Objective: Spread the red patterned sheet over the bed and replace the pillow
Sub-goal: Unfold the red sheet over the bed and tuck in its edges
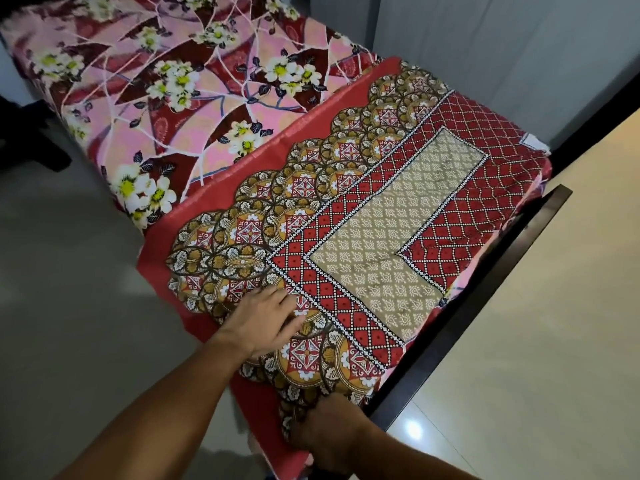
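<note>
The red patterned sheet (pixel 349 216) was laid over the near half of the bed, the pink floral cover (pixel 166 81) left bare beyond it. The left hand (pixel 266 320) was pressed flat on the sheet, fingers spread, nothing gripped. The right hand (pixel 329 441) was closed on the sheet's near edge, beside the dark bed frame (pixel 460 306).

Left hand (pixel 266 320) flat on the red sheet (pixel 374 216); right hand (pixel 329 441) grips its near corner (floral cover (pixel 166 74) exposed beyond).
</note>
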Action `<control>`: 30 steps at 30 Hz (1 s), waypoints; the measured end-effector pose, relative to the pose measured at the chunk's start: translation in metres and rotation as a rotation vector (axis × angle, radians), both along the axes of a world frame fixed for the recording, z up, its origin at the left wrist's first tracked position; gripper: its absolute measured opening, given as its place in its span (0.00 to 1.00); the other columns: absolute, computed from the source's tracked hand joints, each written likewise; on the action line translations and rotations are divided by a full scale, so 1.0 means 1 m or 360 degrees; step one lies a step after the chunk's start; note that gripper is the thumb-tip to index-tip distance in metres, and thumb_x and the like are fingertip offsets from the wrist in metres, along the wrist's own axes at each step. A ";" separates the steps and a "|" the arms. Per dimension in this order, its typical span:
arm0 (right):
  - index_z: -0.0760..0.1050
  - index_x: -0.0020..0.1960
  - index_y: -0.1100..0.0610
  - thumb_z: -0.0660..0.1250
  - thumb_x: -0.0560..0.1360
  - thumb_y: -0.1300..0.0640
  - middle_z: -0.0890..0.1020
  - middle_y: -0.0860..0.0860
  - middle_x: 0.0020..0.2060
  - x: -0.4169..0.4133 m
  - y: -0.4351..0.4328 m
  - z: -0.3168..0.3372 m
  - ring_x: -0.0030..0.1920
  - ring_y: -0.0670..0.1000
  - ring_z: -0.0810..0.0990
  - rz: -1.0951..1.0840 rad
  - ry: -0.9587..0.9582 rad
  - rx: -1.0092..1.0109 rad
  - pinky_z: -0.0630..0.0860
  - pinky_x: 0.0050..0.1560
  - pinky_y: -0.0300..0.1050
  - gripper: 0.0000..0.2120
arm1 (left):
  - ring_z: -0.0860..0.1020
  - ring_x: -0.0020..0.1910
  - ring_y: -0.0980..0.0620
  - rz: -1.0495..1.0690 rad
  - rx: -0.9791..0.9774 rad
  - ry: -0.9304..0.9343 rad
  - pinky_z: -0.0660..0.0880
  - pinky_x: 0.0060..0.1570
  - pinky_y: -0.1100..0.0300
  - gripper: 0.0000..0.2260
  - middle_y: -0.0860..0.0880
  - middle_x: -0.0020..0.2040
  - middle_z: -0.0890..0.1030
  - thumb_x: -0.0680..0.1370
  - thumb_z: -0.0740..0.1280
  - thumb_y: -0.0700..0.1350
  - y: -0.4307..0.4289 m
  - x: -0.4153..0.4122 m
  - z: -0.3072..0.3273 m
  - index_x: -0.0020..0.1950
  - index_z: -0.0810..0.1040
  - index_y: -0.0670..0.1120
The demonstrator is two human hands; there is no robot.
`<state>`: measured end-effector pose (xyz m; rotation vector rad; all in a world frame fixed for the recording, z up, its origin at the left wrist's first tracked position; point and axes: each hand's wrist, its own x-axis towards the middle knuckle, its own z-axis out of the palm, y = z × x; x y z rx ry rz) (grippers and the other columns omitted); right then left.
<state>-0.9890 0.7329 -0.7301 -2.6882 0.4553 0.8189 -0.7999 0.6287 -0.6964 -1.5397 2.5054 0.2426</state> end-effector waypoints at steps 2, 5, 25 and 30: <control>0.79 0.49 0.57 0.66 0.79 0.51 0.79 0.52 0.31 -0.002 -0.010 0.013 0.34 0.54 0.82 0.0060 -0.0004 0.0128 0.78 0.37 0.46 0.09 | 0.71 0.59 0.54 0.0069 -0.0010 0.0007 0.69 0.63 0.54 0.26 0.50 0.60 0.73 0.81 0.39 0.62 -0.003 -0.003 0.001 0.62 0.69 0.51; 0.80 0.50 0.57 0.65 0.80 0.52 0.81 0.53 0.33 -0.006 -0.012 0.014 0.36 0.55 0.82 0.0084 -0.0083 0.0210 0.81 0.41 0.48 0.09 | 0.70 0.57 0.55 0.0047 -0.0021 0.0006 0.70 0.61 0.55 0.27 0.50 0.60 0.73 0.81 0.38 0.62 -0.003 -0.003 -0.002 0.62 0.69 0.51; 0.70 0.69 0.54 0.61 0.81 0.49 0.76 0.55 0.59 -0.130 -0.246 0.052 0.58 0.57 0.77 -0.1326 -0.0360 -0.0850 0.74 0.60 0.53 0.19 | 0.39 0.80 0.47 0.0106 -0.0200 0.0259 0.46 0.78 0.45 0.30 0.47 0.81 0.46 0.82 0.41 0.62 -0.108 -0.089 0.014 0.81 0.48 0.49; 0.62 0.79 0.49 0.41 0.80 0.36 0.64 0.54 0.78 -0.169 -0.252 0.039 0.75 0.57 0.65 -0.1208 -0.0247 -0.0586 0.63 0.73 0.56 0.33 | 0.36 0.79 0.45 -0.0076 -0.0187 0.0177 0.42 0.76 0.44 0.29 0.44 0.81 0.42 0.83 0.44 0.61 -0.107 -0.154 -0.014 0.81 0.46 0.48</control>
